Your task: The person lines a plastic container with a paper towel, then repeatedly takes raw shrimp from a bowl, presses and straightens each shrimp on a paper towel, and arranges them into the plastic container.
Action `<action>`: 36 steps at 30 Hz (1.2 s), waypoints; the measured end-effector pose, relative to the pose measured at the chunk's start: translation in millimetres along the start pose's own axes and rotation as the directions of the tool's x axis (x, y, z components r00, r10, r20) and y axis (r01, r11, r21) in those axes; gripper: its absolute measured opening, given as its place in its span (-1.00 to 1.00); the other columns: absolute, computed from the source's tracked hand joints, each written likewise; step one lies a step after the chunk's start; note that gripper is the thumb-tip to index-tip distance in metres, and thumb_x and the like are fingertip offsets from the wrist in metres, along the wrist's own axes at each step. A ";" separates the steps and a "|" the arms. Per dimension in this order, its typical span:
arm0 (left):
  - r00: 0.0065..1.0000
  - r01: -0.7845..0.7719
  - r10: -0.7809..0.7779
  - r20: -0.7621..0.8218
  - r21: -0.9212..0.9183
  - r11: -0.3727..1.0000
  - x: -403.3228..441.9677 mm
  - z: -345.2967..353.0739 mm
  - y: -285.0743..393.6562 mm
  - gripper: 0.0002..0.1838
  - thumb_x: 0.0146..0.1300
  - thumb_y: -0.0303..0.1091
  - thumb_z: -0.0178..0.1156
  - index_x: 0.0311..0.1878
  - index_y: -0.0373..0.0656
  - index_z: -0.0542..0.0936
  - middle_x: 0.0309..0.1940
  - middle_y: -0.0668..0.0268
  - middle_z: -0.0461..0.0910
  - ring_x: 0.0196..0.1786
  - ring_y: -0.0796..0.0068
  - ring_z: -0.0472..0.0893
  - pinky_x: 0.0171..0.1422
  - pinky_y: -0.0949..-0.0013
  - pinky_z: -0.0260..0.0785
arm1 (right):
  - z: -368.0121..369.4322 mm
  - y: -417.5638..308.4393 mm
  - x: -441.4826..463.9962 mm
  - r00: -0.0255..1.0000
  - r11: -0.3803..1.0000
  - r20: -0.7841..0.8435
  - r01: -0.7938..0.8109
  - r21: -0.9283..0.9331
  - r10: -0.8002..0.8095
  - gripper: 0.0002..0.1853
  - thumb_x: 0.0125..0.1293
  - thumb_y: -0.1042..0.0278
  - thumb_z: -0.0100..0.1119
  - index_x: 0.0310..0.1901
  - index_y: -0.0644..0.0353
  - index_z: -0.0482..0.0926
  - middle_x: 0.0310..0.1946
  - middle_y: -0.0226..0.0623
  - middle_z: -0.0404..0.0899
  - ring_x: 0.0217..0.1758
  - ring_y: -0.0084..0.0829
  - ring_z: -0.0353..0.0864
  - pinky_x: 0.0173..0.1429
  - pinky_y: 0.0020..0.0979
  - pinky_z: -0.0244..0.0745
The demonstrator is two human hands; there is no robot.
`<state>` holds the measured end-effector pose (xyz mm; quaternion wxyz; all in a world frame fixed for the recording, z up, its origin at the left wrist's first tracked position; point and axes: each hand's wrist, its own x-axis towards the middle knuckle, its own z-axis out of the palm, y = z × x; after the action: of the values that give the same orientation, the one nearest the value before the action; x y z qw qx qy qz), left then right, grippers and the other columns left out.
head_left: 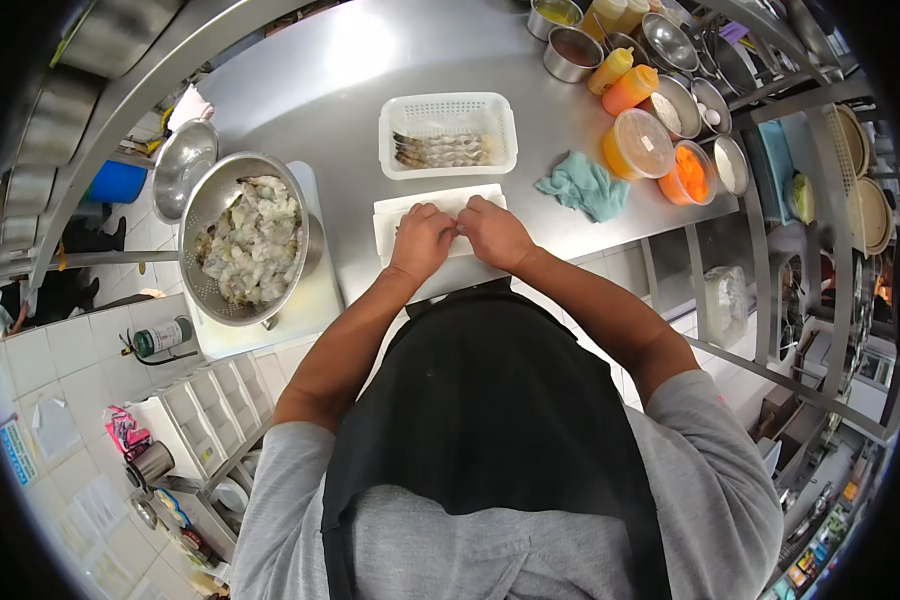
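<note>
1. Because both hands meet at the fingertips, the grip is small and close. The left hand is curled, knuckles up; the right hand mirrors it. Something small and pale may sit between them, perhaps a shrimp, but the fingers cover it; whether either hand is fully closed on it, I cannot tell.

2. Under the hands lies a shallow white tray, near the counter's front edge, just ahead of the body. That placing seems to give the hands a close surface and let the forearms reach in evenly from both sides.

3. Just beyond the tray stands a white perforated basket. Its peeled-looking shrimp, some with dark tails, lie side by side in a row, probably to keep them straight and apart from the loose ones.

4. To the left, a large steel colander holds a jumbled heap of grey raw shrimp. It rests over a white board, likely so that drips stay off the counter.

5. To the right, a crumpled teal cloth lies on the steel counter, within reach, apparently for wiping. Past it crowd a lidded tub, an orange squeeze bottle and metal bowls, grouped away from the hands.
</note>
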<state>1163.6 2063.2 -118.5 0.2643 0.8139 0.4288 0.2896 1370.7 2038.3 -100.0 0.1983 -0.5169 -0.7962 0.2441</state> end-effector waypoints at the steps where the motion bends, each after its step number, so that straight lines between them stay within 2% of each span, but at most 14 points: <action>1: 1.000 -0.017 0.017 -0.011 -0.002 1.000 0.2 3.4 -1.4 -0.91 0.16 -0.46 0.51 -0.29 -0.10 0.77 -0.28 0.20 0.65 -0.08 -0.03 0.64 0.05 -0.05 0.52 | -0.3 0.2 0.0 1.000 1.000 0.013 -0.001 -0.024 0.001 -0.92 0.39 0.45 0.27 -0.14 0.18 0.69 -0.08 -0.11 0.60 0.07 0.00 0.70 0.13 -0.01 0.68; 4: 0.998 -0.057 0.058 0.024 -0.013 0.998 5.3 1.0 0.8 -0.91 0.15 -0.50 0.48 -0.32 -0.13 0.74 -0.32 0.17 0.61 -0.11 -0.04 0.62 0.03 -0.06 0.51 | -2.2 1.3 0.5 0.998 0.999 0.061 -0.006 -0.045 0.009 -0.89 0.37 0.47 0.22 -0.13 0.15 0.70 -0.07 -0.11 0.59 0.08 0.00 0.69 0.12 -0.01 0.68; 10: 0.996 -0.063 0.063 0.060 -0.001 0.998 10.3 4.7 -4.5 -0.91 0.13 -0.52 0.46 -0.34 -0.16 0.71 -0.30 0.14 0.61 -0.09 -0.05 0.62 0.04 -0.09 0.52 | -10.0 4.5 5.5 0.986 0.987 0.153 0.088 -0.134 -0.067 -0.80 0.33 0.49 0.20 -0.08 0.09 0.75 -0.08 -0.11 0.59 0.07 -0.01 0.70 0.14 -0.02 0.69; 16: 0.992 0.029 -0.036 0.122 0.064 0.998 9.2 2.3 -0.4 -0.90 0.21 -0.44 0.49 -0.25 -0.19 0.75 -0.23 0.11 0.65 0.00 -0.07 0.64 0.15 -0.07 0.53 | -15.9 3.7 10.2 0.968 0.974 0.241 0.114 -0.197 -0.064 -0.74 0.35 0.48 0.20 0.02 0.04 0.75 -0.06 -0.12 0.60 0.08 -0.02 0.71 0.16 -0.04 0.70; 19: 0.994 0.043 -0.047 0.097 0.043 0.998 1.6 -9.4 3.4 -0.85 0.23 -0.40 0.52 -0.16 -0.16 0.78 -0.18 0.13 0.69 0.02 -0.05 0.66 0.17 -0.06 0.54 | -19.5 7.1 11.4 0.970 0.987 0.239 0.080 -0.142 -0.044 -0.73 0.38 0.46 0.21 0.08 0.08 0.72 -0.04 -0.13 0.61 0.15 -0.02 0.68 0.24 -0.03 0.67; 22: 0.992 0.117 -0.118 0.042 0.027 0.993 -18.2 -17.4 1.9 -0.77 0.21 -0.37 0.54 -0.07 -0.11 0.79 -0.15 0.20 0.70 0.04 -0.01 0.66 0.19 -0.04 0.52 | -22.8 4.1 5.9 0.993 0.982 0.065 0.103 -0.157 -0.094 -0.72 0.41 0.42 0.24 0.12 0.12 0.69 -0.01 -0.15 0.61 0.22 -0.05 0.64 0.31 -0.06 0.59; 25: 0.996 0.091 -0.091 -0.024 0.017 0.996 -23.5 -26.3 5.5 -0.84 0.26 -0.39 0.53 -0.12 -0.13 0.81 -0.20 0.19 0.71 0.00 0.01 0.67 0.16 -0.03 0.53 | -19.7 -16.7 5.9 0.981 0.978 -0.099 0.152 -0.145 -0.167 -0.80 0.39 0.37 0.28 0.00 0.15 0.71 -0.07 -0.20 0.62 0.20 -0.08 0.61 0.28 -0.09 0.53; 28: 0.998 0.066 -0.066 0.004 0.034 0.997 -22.2 -21.8 -3.5 -0.87 0.25 -0.42 0.52 -0.15 -0.14 0.81 -0.22 0.19 0.70 -0.02 0.00 0.67 0.13 -0.01 0.53 | 4.3 -10.4 12.9 0.980 0.967 0.028 0.200 -0.160 -0.198 -0.89 0.35 0.35 0.28 -0.16 0.10 0.75 -0.15 -0.23 0.62 0.11 -0.12 0.60 0.21 -0.11 0.51; 31: 0.999 0.017 -0.020 0.046 0.075 0.997 -19.0 -25.6 -8.1 -0.93 0.24 -0.45 0.49 -0.23 -0.15 0.78 -0.25 0.18 0.67 -0.04 -0.01 0.66 0.10 -0.03 0.52 | 13.0 -11.4 18.6 0.976 0.960 0.049 0.218 -0.174 -0.213 -0.91 0.32 0.36 0.28 -0.28 0.07 0.75 -0.20 -0.26 0.62 0.07 -0.14 0.59 0.17 -0.08 0.51; 36: 0.984 -0.043 0.017 0.175 0.148 0.988 -9.3 -33.5 -11.7 -0.92 0.23 -0.48 0.45 -0.32 -0.17 0.70 -0.29 0.16 0.63 -0.03 -0.03 0.66 0.09 -0.05 0.53 | 9.2 -9.9 26.5 0.952 0.931 0.157 0.292 -0.221 -0.261 -0.91 0.31 0.37 0.30 -0.24 0.08 0.77 -0.16 -0.27 0.63 0.09 -0.15 0.60 0.21 -0.11 0.53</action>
<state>1129.5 2067.2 -105.6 0.2338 0.8601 0.4126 0.1881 1348.1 2057.7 -99.8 0.1159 -0.4034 -0.8957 0.1467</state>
